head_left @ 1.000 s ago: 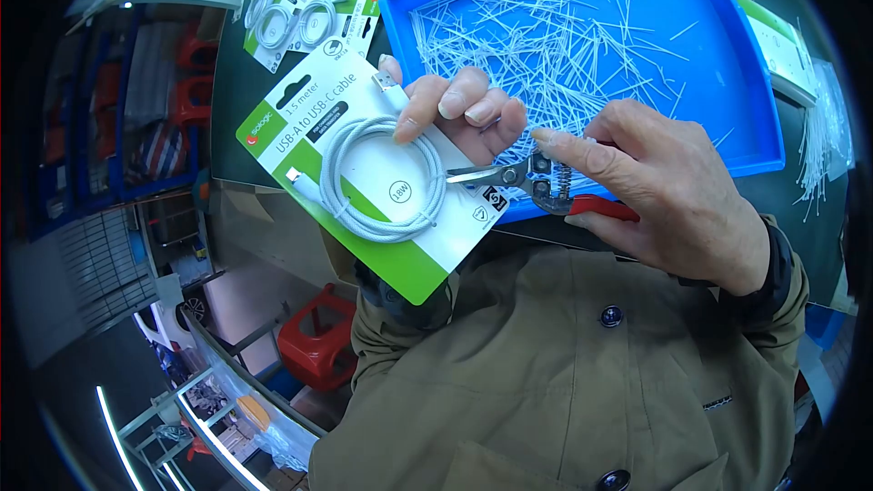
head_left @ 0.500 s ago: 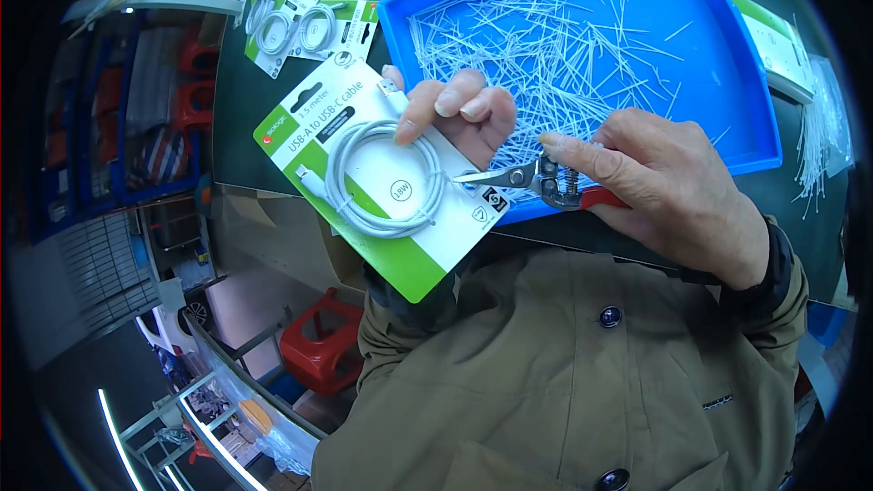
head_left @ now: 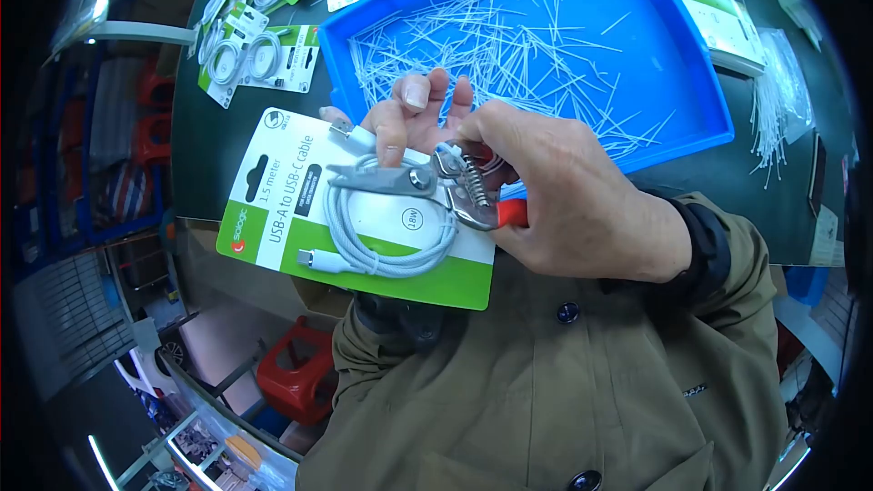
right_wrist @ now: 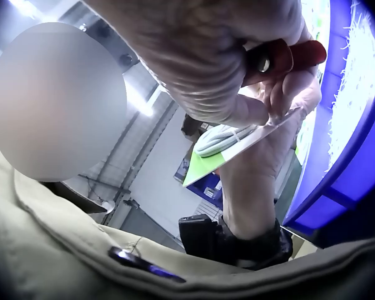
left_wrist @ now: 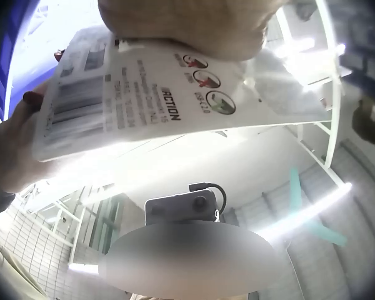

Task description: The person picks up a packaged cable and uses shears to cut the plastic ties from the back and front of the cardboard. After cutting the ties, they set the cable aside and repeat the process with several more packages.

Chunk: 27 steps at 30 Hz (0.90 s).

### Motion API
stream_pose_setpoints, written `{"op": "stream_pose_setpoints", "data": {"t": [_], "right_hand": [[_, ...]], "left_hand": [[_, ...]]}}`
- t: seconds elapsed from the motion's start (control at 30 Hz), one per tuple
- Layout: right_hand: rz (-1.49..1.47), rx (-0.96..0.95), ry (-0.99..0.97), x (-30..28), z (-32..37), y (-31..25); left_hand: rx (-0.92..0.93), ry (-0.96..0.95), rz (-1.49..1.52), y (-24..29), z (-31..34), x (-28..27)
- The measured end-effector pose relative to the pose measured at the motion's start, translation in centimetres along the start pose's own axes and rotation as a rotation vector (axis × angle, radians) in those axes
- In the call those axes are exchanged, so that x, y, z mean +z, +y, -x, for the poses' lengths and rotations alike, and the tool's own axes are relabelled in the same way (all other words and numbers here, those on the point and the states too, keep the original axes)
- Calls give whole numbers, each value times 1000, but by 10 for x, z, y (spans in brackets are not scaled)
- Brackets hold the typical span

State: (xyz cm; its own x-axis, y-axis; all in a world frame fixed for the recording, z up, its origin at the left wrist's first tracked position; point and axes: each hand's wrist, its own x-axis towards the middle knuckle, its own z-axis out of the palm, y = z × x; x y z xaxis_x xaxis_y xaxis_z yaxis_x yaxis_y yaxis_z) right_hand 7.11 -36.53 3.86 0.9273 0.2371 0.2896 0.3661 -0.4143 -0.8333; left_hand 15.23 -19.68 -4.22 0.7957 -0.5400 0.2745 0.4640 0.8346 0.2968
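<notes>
My left hand (head_left: 420,127) holds a green and white retail card (head_left: 466,280) from behind, thumb over its upper edge. A coiled pale-blue braided USB-A to USB-C cable (head_left: 409,265) is fastened to the card front, with its USB-C plug (head_left: 320,261) at lower left. My right hand (head_left: 587,195) grips small spring-loaded cutters (head_left: 400,180) with red handles. Their blades point left and lie across the upper part of the coil, close to the left thumb. In the left wrist view the card back (left_wrist: 131,106) shows a barcode; the right wrist view shows the red handle (right_wrist: 275,61) in the palm.
Behind the hands lies a blue tray (head_left: 700,127) with many thin white cut strips (head_left: 509,45). Several carded cables (head_left: 264,59) are at the back left. A stack of cards (head_left: 723,27) and a bundle of white ties (head_left: 771,118) are at the right. A red stool (head_left: 296,368) stands below the table.
The cutters have moved left, from the card's right edge onto the upper coil. The card has turned and shifted lower left, and the head view has shifted a little.
</notes>
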Motion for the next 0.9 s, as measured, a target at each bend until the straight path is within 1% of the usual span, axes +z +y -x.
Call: {"op": "stream_pose_setpoints", "data": {"t": [0.07, 0.13, 0.17, 0.23, 0.3, 0.33, 0.37, 0.43, 0.5, 0.57, 0.63, 0.67, 0.7, 0.73, 0.77, 0.8, 0.83, 0.9], "right_hand": [[-10, 35, -25, -2, 0, -1], [-28, 74, -44, 0, 0, 1], [-26, 60, -42, 1, 0, 1], [-21, 25, -27, 1, 0, 4], [13, 55, -4, -3, -1, 5], [37, 74, -6, -7, 0, 6], [58, 93, -8, -11, 2, 9], [122, 165, 38, -23, 7, 14], [201, 206, 62, -39, 9, 22], [291, 218, 63, -56, 15, 30], [358, 231, 69, -70, 21, 39], [367, 249, 84, -75, 25, 44], [376, 267, 99, -80, 28, 49], [364, 298, 125, -83, 31, 54], [349, 332, 147, -85, 33, 58], [270, 368, 188, -86, 34, 62], [254, 384, 188, -87, 32, 60], [224, 426, 198, -92, 30, 55]], "left_hand": [[4, -15, 2, -3, 3, 4], [24, 99, 7, -10, 6, 12], [35, 154, 7, -11, 7, 17], [38, 217, -45, -8, 8, 25], [57, 283, -108, -5, 5, 32], [115, 187, -38, -4, 4, 28], [138, 104, -97, 4, 2, 24], [169, 100, -135, 31, 3, 25], [209, 140, -187, 66, 13, 32], [250, 186, -247, 100, 36, 37], [293, 201, -371, 128, 69, 36], [301, 162, -489, 144, 88, 30], [381, 239, -574, 158, 114, 19], [406, 287, -676, 175, 140, 5], [441, 386, -806, 194, 169, -12], [451, 537, -987, 222, 214, -40], [457, 690, -1167, 242, 243, -56], [641, 1151, -1281, 245, 242, -51]]}}
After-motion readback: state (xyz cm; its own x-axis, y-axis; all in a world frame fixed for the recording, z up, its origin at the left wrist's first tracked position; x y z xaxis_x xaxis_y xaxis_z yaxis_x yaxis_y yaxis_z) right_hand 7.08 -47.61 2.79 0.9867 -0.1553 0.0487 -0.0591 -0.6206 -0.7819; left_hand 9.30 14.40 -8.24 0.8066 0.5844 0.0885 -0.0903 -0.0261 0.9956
